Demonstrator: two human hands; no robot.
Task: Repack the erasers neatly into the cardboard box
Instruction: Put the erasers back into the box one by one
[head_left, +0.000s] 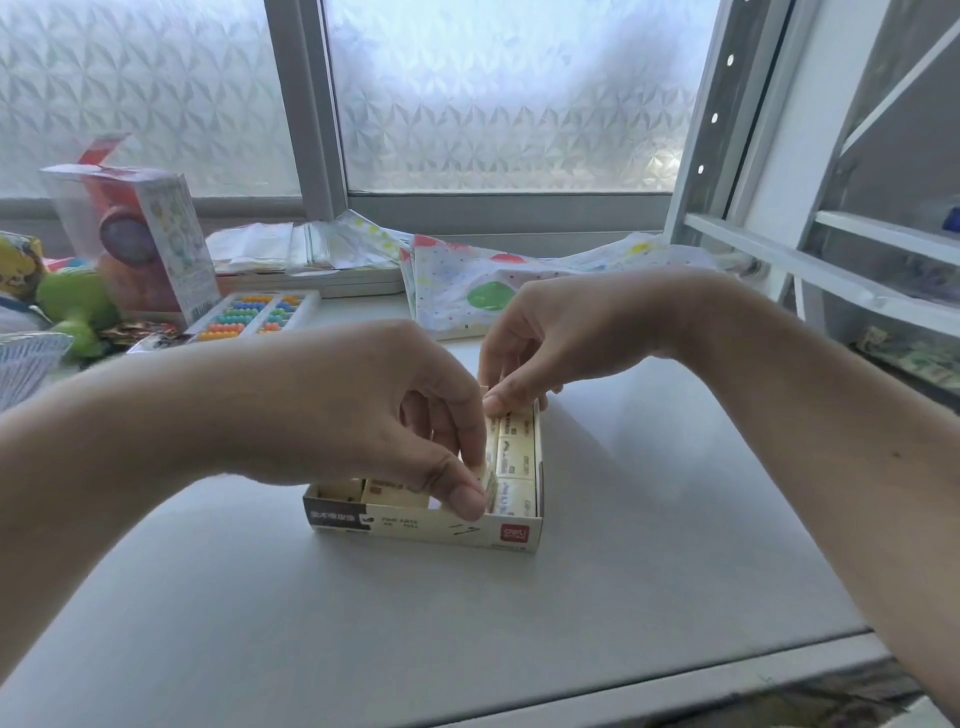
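Here the left hand (415, 415) pinches an upright eraser (489, 488) at the near end of the cardboard box (431, 527) on the tabletop (649, 519), beside flat-packed erasers (515, 457); the right hand (524, 353) (grip partly hidden) pinches something at the far end.

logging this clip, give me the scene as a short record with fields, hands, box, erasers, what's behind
left hand: left hand pinches an eraser standing on edge at the box's near right
right hand: right hand has fingertips at the box's far end; grip unclear
box: open cardboard box on the white table
erasers: row of erasers lies flat along the right wall
behind: abacus, spotted bags
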